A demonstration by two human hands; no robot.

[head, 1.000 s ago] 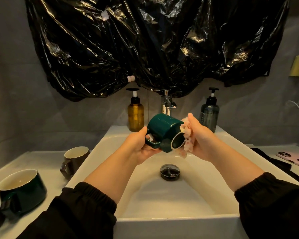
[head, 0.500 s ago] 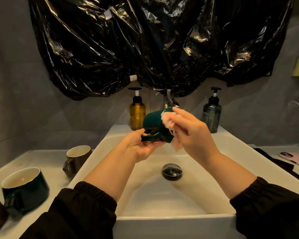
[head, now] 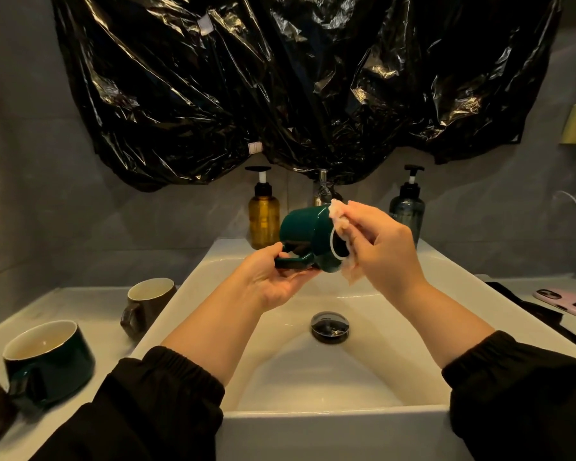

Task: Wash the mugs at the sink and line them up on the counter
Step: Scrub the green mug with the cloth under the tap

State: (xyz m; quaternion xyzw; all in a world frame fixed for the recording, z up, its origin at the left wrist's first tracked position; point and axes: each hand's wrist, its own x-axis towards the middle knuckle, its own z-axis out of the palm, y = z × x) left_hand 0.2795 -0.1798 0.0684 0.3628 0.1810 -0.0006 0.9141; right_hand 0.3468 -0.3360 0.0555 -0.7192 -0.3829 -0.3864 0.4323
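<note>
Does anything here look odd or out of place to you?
Yes: crinkled black plastic sheeting hangs on the wall above the sink, its lower edge drooping onto the tap. That is an unusual covering there. Nothing looks spilled or broken.

**Cloth works back round to the mug's mouth**

The green mug (head: 305,227) has rolled in the grip. A second ago its opening looked towards the camera as a clear oval; now it faces right and the rim shows only as a thin edge.

The right hand (head: 383,247) has gone from the rim, up over the top of the mug half a second ago, and down to the mouth again, its back now towards the camera. The pink cloth (head: 341,224) moves with it and now drapes over the rim and hangs below it.

The left hand (head: 273,277) has opened out palm-up, pinching the handle (head: 293,261).
</note>
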